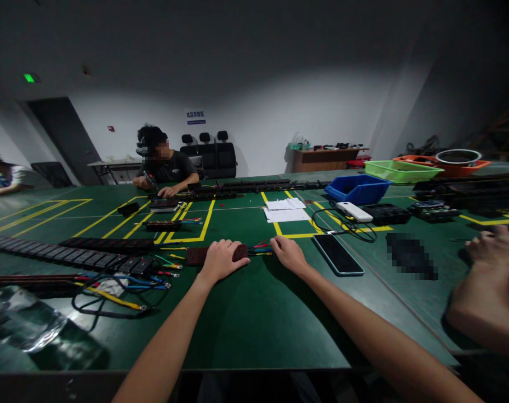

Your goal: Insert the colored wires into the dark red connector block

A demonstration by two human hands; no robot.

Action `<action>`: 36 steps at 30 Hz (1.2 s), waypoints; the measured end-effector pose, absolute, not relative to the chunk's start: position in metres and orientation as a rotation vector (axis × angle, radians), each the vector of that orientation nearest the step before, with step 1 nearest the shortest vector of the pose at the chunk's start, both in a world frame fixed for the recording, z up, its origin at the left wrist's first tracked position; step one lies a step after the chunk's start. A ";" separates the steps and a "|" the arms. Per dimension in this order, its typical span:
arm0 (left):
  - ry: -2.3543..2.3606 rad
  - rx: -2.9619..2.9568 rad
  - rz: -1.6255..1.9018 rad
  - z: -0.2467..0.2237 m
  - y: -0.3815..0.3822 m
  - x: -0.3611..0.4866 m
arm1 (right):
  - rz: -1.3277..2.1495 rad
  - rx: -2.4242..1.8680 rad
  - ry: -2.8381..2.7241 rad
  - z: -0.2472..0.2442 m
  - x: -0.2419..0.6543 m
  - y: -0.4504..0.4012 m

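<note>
A dark red, oblong block like a socket strip lies on the green table in front of me. My left hand is closed over its middle, thumb towards the right end. Coloured wires, among them red, blue and yellow ones, come out of that end. At their tips is my right hand, its fingers curled into a pinch on the wires; the fingertips are partly hidden. To the left of the block lie green and yellow leads with metal ring ends, beside a long row of black socket modules.
Right of my right hand lies a phone, with a white power bank and cable behind it. White papers and a blue bin stand farther back. A clear bottle is at near left. A co-worker works opposite; another person's arm rests at right.
</note>
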State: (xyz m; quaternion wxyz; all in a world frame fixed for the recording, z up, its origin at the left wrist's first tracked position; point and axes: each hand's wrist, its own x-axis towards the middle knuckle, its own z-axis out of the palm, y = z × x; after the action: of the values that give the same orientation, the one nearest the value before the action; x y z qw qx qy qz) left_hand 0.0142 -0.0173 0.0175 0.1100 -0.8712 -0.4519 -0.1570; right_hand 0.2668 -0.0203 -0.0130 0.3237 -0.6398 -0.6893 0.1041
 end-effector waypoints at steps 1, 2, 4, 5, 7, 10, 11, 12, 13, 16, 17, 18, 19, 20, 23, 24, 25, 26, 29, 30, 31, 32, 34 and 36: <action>-1.329 -2.562 -0.459 0.018 -0.017 0.014 | 0.267 -1.682 -1.817 -0.013 0.267 -0.020; -1.330 -2.563 -0.457 0.018 -0.017 0.014 | 0.260 -1.689 -1.823 -0.013 0.267 -0.020; -1.333 -2.565 -0.452 0.018 -0.017 0.015 | 0.257 -1.702 -1.828 -0.013 0.267 -0.020; -1.337 -2.565 -0.450 0.019 -0.017 0.015 | 0.259 -1.707 -1.828 -0.013 0.267 -0.020; -1.343 -2.566 -0.447 0.019 -0.017 0.015 | 0.263 -1.709 -1.825 -0.012 0.267 -0.020; -1.341 -2.565 -0.458 0.019 -0.018 0.015 | 0.271 -1.698 -1.824 -0.011 0.266 -0.022; -1.338 -2.566 -0.462 0.019 -0.018 0.015 | 0.273 -1.696 -1.826 -0.010 0.266 -0.022; -1.335 -2.569 -0.464 0.019 -0.018 0.015 | 0.274 -1.698 -1.827 -0.010 0.266 -0.022; -1.334 -2.572 -0.465 0.019 -0.018 0.014 | 0.275 -1.703 -1.829 -0.010 0.266 -0.022; -1.339 -2.579 -0.463 0.019 -0.018 0.014 | 0.269 -1.726 -1.834 -0.011 0.266 -0.022; -1.341 -2.579 -0.464 0.019 -0.018 0.014 | 0.268 -1.735 -1.835 -0.011 0.266 -0.022; -1.341 -2.579 -0.463 0.019 -0.018 0.014 | 0.267 -1.738 -1.838 -0.011 0.266 -0.021; -1.338 -2.579 -0.462 0.019 -0.018 0.014 | 0.267 -1.739 -1.843 -0.012 0.266 -0.021; -1.336 -2.578 -0.461 0.019 -0.018 0.014 | 0.265 -1.740 -1.846 -0.012 0.267 -0.020; -1.332 -2.570 -0.460 0.019 -0.018 0.015 | 0.256 -1.741 -1.851 -0.013 0.267 -0.019; -1.330 -2.568 -0.459 0.018 -0.017 0.015 | 0.254 -1.742 -1.851 -0.014 0.267 -0.019; -1.330 -2.565 -0.460 0.018 -0.017 0.015 | 0.255 -1.741 -1.850 -0.014 0.267 -0.019; -1.327 -2.565 -0.458 0.018 -0.017 0.015 | 0.258 -1.737 -1.851 -0.014 0.267 -0.018; -1.320 -2.562 -0.455 0.018 -0.017 0.015 | 0.269 -1.729 -1.852 -0.014 0.267 -0.018; -1.321 -2.561 -0.454 0.018 -0.017 0.015 | 0.270 -1.728 -1.852 -0.014 0.267 -0.019; -1.322 -2.563 -0.456 0.019 -0.017 0.015 | 0.269 -1.728 -1.853 -0.014 0.267 -0.019; -1.323 -2.567 -0.456 0.019 -0.017 0.015 | 0.263 -1.725 -1.854 -0.013 0.267 -0.019; -1.331 -2.569 -0.456 0.019 -0.016 0.014 | 0.262 -1.733 -1.859 -0.012 0.267 -0.019; -1.322 -2.572 -0.463 0.019 -0.016 0.014 | 0.257 -1.741 -1.863 -0.011 0.267 -0.020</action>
State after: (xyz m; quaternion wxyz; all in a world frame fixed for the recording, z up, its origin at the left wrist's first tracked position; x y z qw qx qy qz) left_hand 0.0140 -0.0162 0.0186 0.1062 -0.8733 -0.4488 -0.1573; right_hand 0.2668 -0.0198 -0.0114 0.2855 -0.6511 -0.6967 0.0960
